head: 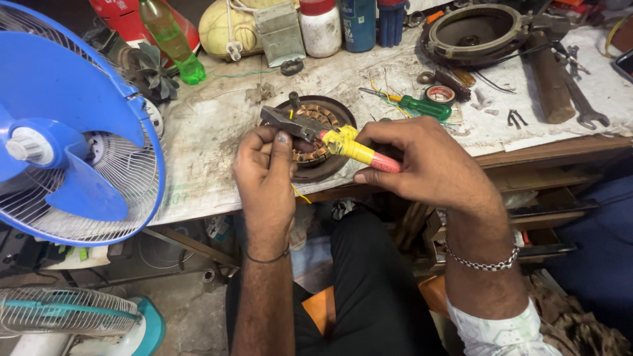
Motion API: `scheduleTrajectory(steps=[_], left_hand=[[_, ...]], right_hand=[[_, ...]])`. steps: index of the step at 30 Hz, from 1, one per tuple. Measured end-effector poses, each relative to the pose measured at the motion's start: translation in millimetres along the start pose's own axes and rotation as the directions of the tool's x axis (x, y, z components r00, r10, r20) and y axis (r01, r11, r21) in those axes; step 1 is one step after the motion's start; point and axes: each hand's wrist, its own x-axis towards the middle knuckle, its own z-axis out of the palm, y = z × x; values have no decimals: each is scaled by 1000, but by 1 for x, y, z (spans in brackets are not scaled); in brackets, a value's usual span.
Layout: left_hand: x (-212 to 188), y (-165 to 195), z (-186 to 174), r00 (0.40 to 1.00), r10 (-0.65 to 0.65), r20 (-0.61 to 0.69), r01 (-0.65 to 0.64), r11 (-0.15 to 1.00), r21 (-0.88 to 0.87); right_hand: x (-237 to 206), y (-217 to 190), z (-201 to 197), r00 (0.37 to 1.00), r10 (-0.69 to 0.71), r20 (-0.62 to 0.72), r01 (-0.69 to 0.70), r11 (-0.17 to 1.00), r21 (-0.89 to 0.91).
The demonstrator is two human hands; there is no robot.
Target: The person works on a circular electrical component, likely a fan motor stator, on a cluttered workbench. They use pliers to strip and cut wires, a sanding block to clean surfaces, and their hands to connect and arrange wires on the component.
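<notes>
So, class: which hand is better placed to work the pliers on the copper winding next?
The right hand, probably: it already grips the pliers by their yellow and red handles. The left hand is steadying the motor stator at the jaws.

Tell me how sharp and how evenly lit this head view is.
Head view: hands and pliers sharp, bench in soft even light; bright glare bleaches the paper at the upper right; the floor under the bench falls dark; the blue fan bulges at the left edge from wide-lens distortion.
</notes>
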Motion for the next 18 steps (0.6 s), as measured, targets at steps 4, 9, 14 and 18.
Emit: scheduleTrajectory(steps=[4,9,14,18], left_hand=[[1,4,-3,997,-17,77,19,1000,-21],[2,3,-7,992,-15,127,26,996,-86],[2,-1,-11,982,12,186,5,996,-93],[2,-1,-9,986,3,166,11,996,-83]], right_hand=[[0,3,-3,983,-184,-12,182,980,-85],[2,7,-4,976,-217,-20,214,973,-89],[2,10,-3,998,-60,6,60,996,-64],[4,10,-3,994,-112,-12,112,993,-37]])
